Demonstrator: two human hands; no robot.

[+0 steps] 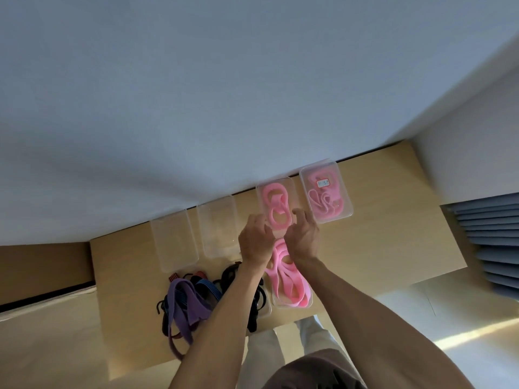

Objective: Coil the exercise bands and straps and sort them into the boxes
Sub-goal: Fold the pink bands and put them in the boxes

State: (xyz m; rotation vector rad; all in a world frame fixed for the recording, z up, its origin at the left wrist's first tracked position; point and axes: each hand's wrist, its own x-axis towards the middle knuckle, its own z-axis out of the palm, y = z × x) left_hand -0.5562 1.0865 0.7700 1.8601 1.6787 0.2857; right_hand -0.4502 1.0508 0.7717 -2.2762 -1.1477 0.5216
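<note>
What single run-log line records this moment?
left hand: at clear plastic box of coiled pink bands | right hand: same, fingers curled | two clear boxes empty | purple strap loose

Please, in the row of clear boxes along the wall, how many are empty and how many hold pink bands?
Empty boxes: 2
Boxes with pink bands: 2
Total: 4
</note>
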